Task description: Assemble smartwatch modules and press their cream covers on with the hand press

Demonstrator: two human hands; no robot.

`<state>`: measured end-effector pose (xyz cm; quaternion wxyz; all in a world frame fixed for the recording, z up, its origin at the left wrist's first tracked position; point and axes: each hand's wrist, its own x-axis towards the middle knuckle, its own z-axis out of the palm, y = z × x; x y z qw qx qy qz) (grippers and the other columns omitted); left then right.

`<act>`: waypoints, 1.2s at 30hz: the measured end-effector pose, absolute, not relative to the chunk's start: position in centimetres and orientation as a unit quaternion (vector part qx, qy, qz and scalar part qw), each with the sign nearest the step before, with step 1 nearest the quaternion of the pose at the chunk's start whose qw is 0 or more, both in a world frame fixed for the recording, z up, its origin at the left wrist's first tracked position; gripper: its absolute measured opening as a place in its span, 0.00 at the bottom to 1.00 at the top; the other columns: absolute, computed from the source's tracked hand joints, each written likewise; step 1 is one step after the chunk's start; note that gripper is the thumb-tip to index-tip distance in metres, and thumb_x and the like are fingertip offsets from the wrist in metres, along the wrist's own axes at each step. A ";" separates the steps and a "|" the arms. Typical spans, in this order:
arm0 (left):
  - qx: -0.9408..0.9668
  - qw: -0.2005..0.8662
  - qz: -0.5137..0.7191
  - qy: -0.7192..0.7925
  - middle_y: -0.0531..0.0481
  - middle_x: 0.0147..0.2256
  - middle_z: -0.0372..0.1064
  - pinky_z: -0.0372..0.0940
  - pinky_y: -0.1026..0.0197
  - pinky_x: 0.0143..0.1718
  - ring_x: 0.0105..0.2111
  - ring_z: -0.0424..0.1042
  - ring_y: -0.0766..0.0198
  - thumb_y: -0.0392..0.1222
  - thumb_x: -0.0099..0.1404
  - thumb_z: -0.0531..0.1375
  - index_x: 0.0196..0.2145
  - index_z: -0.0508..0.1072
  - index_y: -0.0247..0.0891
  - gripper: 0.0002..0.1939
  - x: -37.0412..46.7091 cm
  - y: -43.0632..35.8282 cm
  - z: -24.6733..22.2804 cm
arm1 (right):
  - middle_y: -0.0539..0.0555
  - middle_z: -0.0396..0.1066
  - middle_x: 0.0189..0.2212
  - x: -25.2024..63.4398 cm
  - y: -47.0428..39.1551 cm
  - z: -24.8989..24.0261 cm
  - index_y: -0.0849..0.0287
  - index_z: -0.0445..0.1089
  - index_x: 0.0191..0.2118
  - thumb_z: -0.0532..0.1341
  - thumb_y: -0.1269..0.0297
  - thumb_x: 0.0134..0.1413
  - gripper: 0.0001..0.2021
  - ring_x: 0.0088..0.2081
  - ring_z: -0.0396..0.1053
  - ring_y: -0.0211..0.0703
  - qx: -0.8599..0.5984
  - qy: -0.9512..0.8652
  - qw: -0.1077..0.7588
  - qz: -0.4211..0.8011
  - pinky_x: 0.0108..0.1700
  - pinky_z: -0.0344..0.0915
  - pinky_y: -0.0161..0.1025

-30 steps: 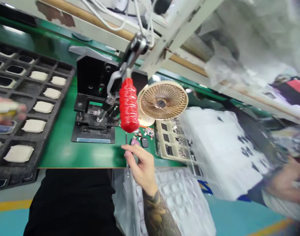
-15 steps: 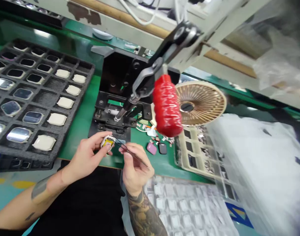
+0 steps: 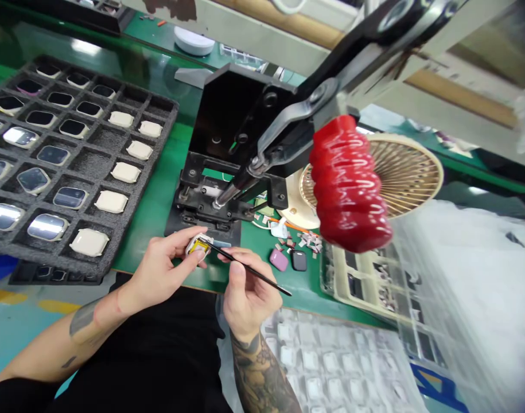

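My left hand (image 3: 164, 274) pinches a small white open watch case (image 3: 198, 245) between thumb and fingers, just in front of the black press. Yellow material shows inside the case. My right hand (image 3: 250, 289) is closed around a pair of slim black tweezers (image 3: 264, 278), held like a pen. Their tip reaches the right side of the case's opening; what exactly it touches is too small to tell. Right of my right hand, a purple case (image 3: 278, 259) and a black case (image 3: 299, 261) lie on the green mat (image 3: 253, 275).
A black hand press (image 3: 228, 132) with a red handle (image 3: 348, 186) stands ahead. On the left, a foam tray (image 3: 101, 160) holds watch cases and screens. Behind the handle is a fan (image 3: 411, 172). A beige parts box (image 3: 343, 287) and a plastic tray (image 3: 331, 367) are at right.
The view has shifted, so the press and its red handle appear larger and farther right. The tweezers have turned slightly, their tip still at the watch case. Both hands keep their holds.
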<state>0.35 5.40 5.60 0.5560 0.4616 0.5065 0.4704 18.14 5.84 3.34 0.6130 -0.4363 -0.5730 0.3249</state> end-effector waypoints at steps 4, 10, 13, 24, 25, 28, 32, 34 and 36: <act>0.462 0.548 0.474 0.512 0.45 0.42 0.87 0.80 0.61 0.38 0.37 0.88 0.57 0.46 0.77 0.69 0.66 0.80 0.36 0.24 0.3 5.3 5.7 | 0.56 0.81 0.42 18.4 5.9 3.4 0.53 0.79 0.52 0.65 0.68 0.74 0.07 0.43 0.82 0.48 -0.432 -0.596 0.598 0.317 0.42 0.83 0.48; 0.455 0.545 0.480 0.515 0.47 0.39 0.86 0.80 0.60 0.37 0.36 0.88 0.56 0.47 0.77 0.69 0.65 0.80 0.37 0.23 0.5 5.4 5.8 | 0.51 0.70 0.37 18.3 7.0 4.2 0.51 0.71 0.52 0.60 0.65 0.77 0.04 0.35 0.75 0.42 -0.403 -0.568 0.630 0.343 0.38 0.78 0.45; 0.465 0.538 0.476 0.517 0.47 0.38 0.86 0.80 0.61 0.37 0.36 0.88 0.56 0.46 0.78 0.68 0.66 0.80 0.36 0.23 0.4 5.4 5.8 | 0.51 0.66 0.37 18.2 6.9 4.2 0.52 0.71 0.49 0.58 0.61 0.79 0.05 0.35 0.73 0.42 -0.402 -0.560 0.647 0.325 0.35 0.75 0.43; 0.459 0.542 0.484 0.511 0.46 0.42 0.87 0.81 0.60 0.42 0.38 0.88 0.58 0.45 0.79 0.68 0.67 0.78 0.37 0.23 0.5 5.3 5.6 | 0.58 0.84 0.47 18.5 6.0 3.6 0.50 0.83 0.54 0.64 0.69 0.75 0.12 0.49 0.83 0.52 -0.409 -0.608 0.601 0.318 0.49 0.85 0.56; 0.460 0.542 0.484 0.510 0.46 0.42 0.87 0.81 0.61 0.42 0.38 0.88 0.58 0.45 0.79 0.68 0.67 0.78 0.36 0.23 0.5 5.3 5.5 | 0.58 0.84 0.47 18.5 6.1 3.6 0.50 0.83 0.55 0.64 0.70 0.75 0.13 0.48 0.83 0.52 -0.402 -0.602 0.609 0.325 0.49 0.84 0.55; 0.465 0.539 0.484 0.509 0.46 0.42 0.87 0.80 0.63 0.43 0.38 0.88 0.60 0.45 0.79 0.68 0.67 0.78 0.35 0.23 0.4 5.2 5.5 | 0.57 0.85 0.48 18.4 6.2 3.7 0.51 0.84 0.56 0.65 0.72 0.74 0.14 0.50 0.83 0.51 -0.393 -0.606 0.606 0.333 0.51 0.83 0.53; 0.472 0.536 0.488 0.502 0.47 0.41 0.86 0.79 0.65 0.40 0.36 0.87 0.61 0.44 0.79 0.68 0.67 0.78 0.34 0.23 0.3 5.3 5.4 | 0.57 0.85 0.48 18.5 6.1 3.8 0.50 0.84 0.56 0.65 0.72 0.74 0.14 0.50 0.83 0.49 -0.398 -0.613 0.595 0.334 0.54 0.82 0.52; 0.473 0.539 0.493 0.494 0.47 0.40 0.86 0.79 0.65 0.39 0.36 0.87 0.62 0.43 0.79 0.68 0.67 0.78 0.34 0.23 0.2 5.2 5.4 | 0.57 0.85 0.48 18.5 6.3 3.7 0.50 0.84 0.55 0.66 0.70 0.74 0.12 0.51 0.83 0.50 -0.410 -0.590 0.601 0.349 0.54 0.82 0.51; 0.477 0.551 0.497 0.471 0.48 0.41 0.86 0.79 0.65 0.39 0.36 0.87 0.63 0.42 0.80 0.67 0.67 0.78 0.36 0.22 -0.1 5.1 5.4 | 0.57 0.85 0.47 18.7 6.6 3.6 0.50 0.85 0.53 0.66 0.68 0.76 0.10 0.49 0.84 0.48 -0.415 -0.550 0.607 0.396 0.51 0.84 0.49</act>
